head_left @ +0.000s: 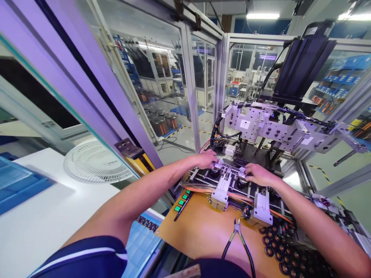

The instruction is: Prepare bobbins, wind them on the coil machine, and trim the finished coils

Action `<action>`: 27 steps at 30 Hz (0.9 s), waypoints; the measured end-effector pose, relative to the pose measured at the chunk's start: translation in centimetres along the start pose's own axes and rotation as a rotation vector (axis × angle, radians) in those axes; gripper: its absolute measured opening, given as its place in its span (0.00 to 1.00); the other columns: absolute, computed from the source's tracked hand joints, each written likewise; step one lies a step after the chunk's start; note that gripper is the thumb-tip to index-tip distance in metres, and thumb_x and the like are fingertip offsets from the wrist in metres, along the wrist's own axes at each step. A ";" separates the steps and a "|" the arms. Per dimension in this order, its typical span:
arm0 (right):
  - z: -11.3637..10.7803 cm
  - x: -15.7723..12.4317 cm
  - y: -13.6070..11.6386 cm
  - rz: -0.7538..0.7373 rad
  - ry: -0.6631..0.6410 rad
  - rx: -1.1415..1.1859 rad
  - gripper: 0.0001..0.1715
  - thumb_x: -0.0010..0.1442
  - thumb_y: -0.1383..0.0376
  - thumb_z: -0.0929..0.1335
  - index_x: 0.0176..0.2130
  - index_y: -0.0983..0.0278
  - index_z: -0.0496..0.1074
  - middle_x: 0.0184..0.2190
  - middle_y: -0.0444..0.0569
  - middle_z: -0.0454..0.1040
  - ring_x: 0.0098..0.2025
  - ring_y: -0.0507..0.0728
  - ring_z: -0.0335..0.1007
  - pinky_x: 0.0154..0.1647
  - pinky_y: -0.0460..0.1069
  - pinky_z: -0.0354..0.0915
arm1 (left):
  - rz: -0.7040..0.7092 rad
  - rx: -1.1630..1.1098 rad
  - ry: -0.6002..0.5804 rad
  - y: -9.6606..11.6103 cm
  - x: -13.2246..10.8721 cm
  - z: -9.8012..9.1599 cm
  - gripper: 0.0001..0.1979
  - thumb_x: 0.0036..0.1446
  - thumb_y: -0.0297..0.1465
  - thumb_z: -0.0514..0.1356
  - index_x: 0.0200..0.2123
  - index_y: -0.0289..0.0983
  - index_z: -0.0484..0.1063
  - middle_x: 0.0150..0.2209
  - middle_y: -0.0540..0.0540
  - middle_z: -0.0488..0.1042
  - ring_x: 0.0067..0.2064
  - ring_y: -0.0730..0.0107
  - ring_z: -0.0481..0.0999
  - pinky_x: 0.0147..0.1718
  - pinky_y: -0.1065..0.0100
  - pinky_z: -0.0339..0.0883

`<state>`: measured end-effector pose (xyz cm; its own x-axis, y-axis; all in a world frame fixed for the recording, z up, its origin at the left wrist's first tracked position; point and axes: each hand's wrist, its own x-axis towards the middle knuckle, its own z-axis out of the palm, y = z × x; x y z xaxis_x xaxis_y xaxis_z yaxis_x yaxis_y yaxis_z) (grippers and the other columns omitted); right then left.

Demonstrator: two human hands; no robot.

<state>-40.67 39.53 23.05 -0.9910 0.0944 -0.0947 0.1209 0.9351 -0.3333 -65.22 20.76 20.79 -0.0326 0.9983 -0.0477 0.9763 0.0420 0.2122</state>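
My left hand (pixel 206 159) reaches into the machine, its fingers bent down and closed at a small silvery part (pixel 218 163) above a dark round holder (pixel 215 172). To the right, my right hand (pixel 258 174) has thumb and fingers pinched at a similar silvery part (pixel 242 172), over another dark round holder (pixel 240 183). The fingertips partly hide both parts, and their exact kind is too small to tell. Two metal slide blocks (pixel 219 199) (pixel 262 210) stand in front of the holders. Nearer my body, cutting pliers (pixel 237 227) lie with jaws apart.
Many black ring-shaped parts (pixel 285 247) are heaped at the right of the tan board (pixel 199 227). Green square buttons (pixel 181 202) and a pen-like stick (pixel 182 208) lie left. A perforated metal beam (pixel 278 129) hangs beyond my hands. A white fan (pixel 97 161) stands left, outside the frame post.
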 end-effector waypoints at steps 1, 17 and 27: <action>-0.7 0.1 -0.3 -0.004 0.018 0.014 0.07 0.60 0.65 0.71 0.34 0.68 0.74 0.47 0.53 0.76 0.49 0.58 0.73 0.53 0.56 0.68 | -0.001 -0.014 0.023 0.1 0.1 -0.2 0.13 0.58 0.36 0.63 0.42 0.34 0.75 0.53 0.41 0.73 0.56 0.55 0.69 0.56 0.47 0.62; 17.6 -10.3 -13.1 -0.179 0.170 0.121 0.10 0.64 0.71 0.64 0.34 0.62 0.73 0.35 0.51 0.74 0.37 0.57 0.72 0.39 0.51 0.70 | -0.206 -0.456 0.300 13.1 -18.7 11.3 0.09 0.63 0.31 0.56 0.34 0.37 0.76 0.36 0.44 0.77 0.39 0.67 0.77 0.40 0.68 0.73; 13.8 -15.6 -10.5 -0.049 0.392 0.004 0.15 0.64 0.67 0.65 0.50 0.63 0.73 0.52 0.57 0.74 0.54 0.64 0.69 0.54 0.60 0.68 | -0.186 -0.230 0.462 14.3 -17.3 16.0 0.08 0.62 0.32 0.57 0.39 0.38 0.76 0.43 0.39 0.79 0.44 0.57 0.80 0.44 0.57 0.75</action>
<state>-25.64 23.53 15.06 -0.9421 0.1735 0.2869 0.0722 0.9406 -0.3318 -47.29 3.43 8.99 -0.3416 0.8845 0.3179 0.8748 0.1755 0.4516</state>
